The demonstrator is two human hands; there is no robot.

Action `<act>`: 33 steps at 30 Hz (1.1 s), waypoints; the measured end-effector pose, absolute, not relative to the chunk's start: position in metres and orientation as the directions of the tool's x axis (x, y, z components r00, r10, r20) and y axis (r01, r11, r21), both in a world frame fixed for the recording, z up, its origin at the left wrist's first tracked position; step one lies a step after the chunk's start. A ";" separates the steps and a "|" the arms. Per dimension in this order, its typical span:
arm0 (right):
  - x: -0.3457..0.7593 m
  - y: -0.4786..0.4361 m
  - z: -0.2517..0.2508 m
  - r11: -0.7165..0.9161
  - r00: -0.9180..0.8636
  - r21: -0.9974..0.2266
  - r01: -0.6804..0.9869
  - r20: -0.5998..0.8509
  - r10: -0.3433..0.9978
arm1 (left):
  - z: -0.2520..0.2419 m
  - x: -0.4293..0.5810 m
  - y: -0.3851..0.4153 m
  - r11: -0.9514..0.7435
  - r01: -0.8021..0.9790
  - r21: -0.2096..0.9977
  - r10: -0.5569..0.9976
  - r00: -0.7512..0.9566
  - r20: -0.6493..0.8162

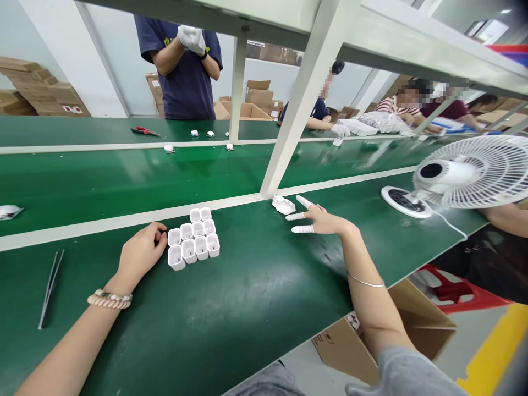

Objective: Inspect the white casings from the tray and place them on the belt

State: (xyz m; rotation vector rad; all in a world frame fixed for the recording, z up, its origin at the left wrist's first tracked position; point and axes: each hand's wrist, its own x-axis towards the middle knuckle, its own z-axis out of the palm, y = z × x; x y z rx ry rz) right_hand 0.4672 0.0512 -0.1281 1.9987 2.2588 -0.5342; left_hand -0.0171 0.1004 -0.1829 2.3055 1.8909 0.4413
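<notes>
My left hand [142, 248] rests on the green table with its fingers curled in, and no object shows in it. Right beside it stand several small white square cups [188, 251] in close rows, with small dark marks inside. White finger cots cover some fingers of my right hand [319, 219], which is spread open above the table and holds nothing. Just beyond those fingertips lies a crumpled white item [284, 205], near the foot of the post; its kind is unclear. To the left of my left forearm lie metal tweezers [51, 289].
A white fan [443, 173] stands at right, its cord trailing over the table. A slanted white post [295, 121] rises ahead. Beyond the green belt [136, 170], red-handled pliers [144, 131] and small white pieces lie near co-workers. An open cardboard box [342, 349] sits below the edge.
</notes>
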 end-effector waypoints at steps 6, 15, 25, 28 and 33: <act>0.468 0.054 -0.137 0.087 -0.137 -0.189 0.978 -0.270 0.953 | -0.183 -0.017 0.100 -0.210 0.935 0.287 0.973 0.172 0.152; 0.463 0.071 -0.157 0.250 -0.245 0.008 0.968 0.234 0.941 | -0.184 -0.018 0.100 -0.209 0.938 0.276 0.973 0.172 0.153; 0.447 0.079 -0.169 0.298 -0.368 0.236 0.925 0.367 0.854 | -0.179 -0.015 0.099 -0.214 0.938 0.274 0.973 0.180 0.144; 0.446 0.080 -0.171 0.298 -0.370 0.234 0.925 0.390 0.843 | -0.179 -0.015 0.099 -0.216 0.937 0.276 0.972 0.181 0.148; 0.446 0.082 -0.174 0.294 -0.369 0.236 0.926 0.414 0.832 | -0.181 -0.016 0.099 -0.223 0.937 0.270 0.970 0.186 0.154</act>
